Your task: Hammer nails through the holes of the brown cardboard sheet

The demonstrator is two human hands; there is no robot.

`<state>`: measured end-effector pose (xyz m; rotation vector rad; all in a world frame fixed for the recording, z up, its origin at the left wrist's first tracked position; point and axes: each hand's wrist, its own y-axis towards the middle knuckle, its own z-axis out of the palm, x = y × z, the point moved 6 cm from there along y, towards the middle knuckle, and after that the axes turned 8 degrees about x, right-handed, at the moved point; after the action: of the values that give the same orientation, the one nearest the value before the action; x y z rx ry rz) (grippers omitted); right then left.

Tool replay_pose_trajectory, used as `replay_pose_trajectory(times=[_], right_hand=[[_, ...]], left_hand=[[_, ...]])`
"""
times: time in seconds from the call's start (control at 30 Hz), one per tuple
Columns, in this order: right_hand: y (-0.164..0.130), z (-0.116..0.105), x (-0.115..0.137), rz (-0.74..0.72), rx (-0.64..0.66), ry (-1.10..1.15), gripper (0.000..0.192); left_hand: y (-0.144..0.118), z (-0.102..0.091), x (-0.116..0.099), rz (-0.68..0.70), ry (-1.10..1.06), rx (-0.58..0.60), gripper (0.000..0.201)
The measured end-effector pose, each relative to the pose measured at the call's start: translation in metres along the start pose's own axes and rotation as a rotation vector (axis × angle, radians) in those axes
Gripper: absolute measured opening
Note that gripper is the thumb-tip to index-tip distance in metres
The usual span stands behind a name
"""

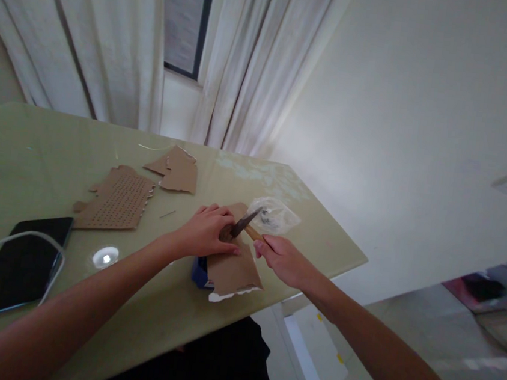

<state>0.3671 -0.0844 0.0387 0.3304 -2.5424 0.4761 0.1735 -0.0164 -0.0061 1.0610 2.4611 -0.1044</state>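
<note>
A torn piece of brown cardboard (233, 272) lies over a blue object (200, 273) near the table's front edge. My left hand (206, 233) holds the cardboard down, its thumb and fingers curved around the spot where the hammer head is. Whether a nail or anything small is between those fingers is hidden. In my right hand (280, 258) is a hammer (246, 221), gripped by its wooden handle. Its dark metal head is tilted, one end close to my left fingers and the pointed end aimed up to the right.
A crumpled clear plastic bag (280, 215) lies behind the hammer. Farther left are a perforated cardboard piece (119, 200), another torn cardboard piece (180, 170), a thin nail-like stick (167, 214), and a black tablet (16, 268) with a white cable (44, 234) over it.
</note>
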Motion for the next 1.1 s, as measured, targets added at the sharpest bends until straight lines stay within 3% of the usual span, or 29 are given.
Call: replay_pose_trajectory(times=[0.07,0.23,0.4,0.57,0.7,1.1], right_hand=[[-0.005,0.002,0.001,-0.002,0.017,-0.020,0.042],[-0.022,0.000,0.003,0.005,-0.125,0.061,0.042],[-0.009,0.015,-0.003,0.017,-0.056,-0.021,0.040],[0.002,0.009,-0.012,0.049,-0.103,0.078,0.042],[-0.001,0.011,-0.010,0.050,-0.018,0.045,0.042],[-0.001,0.019,-0.005,0.027,-0.089,-0.031,0.039]], left_hand=[[0.000,0.000,0.000,-0.007,-0.003,0.004,0.057],[-0.001,0.000,-0.001,0.009,-0.027,-0.011,0.059],[-0.002,-0.001,-0.003,-0.001,-0.014,-0.015,0.055],[-0.003,0.000,-0.003,-0.007,-0.002,-0.001,0.061],[-0.002,-0.001,-0.004,-0.022,0.004,0.014,0.061],[-0.004,-0.002,-0.006,-0.022,0.058,0.013,0.059]])
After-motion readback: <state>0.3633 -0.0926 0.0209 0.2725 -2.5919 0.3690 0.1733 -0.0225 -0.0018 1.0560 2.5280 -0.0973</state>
